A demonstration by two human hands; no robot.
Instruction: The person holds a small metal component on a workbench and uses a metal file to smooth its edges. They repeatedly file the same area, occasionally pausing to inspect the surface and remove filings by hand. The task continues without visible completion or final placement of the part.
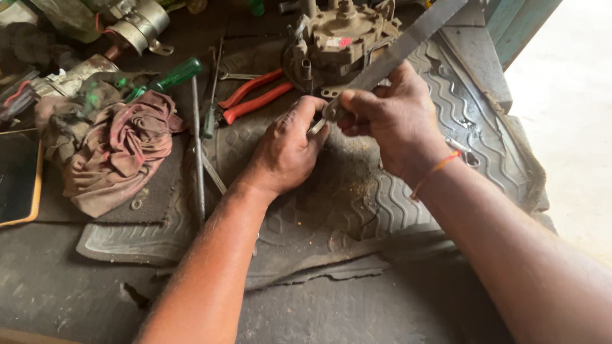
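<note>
My right hand grips a long flat metal file that slants up to the right. My left hand pinches a small metal part between thumb and fingers, and the file's lower end rests against that part. Both hands hover over a ribbed grey rubber mat. Just behind them stands a grimy tan carburettor-like metal assembly. An orange thread circles my right wrist.
Red-handled pliers lie left of the assembly. A green-handled screwdriver, thin metal rods and a dirty reddish rag sit further left. Engine parts crowd the back left. Bright floor lies to the right.
</note>
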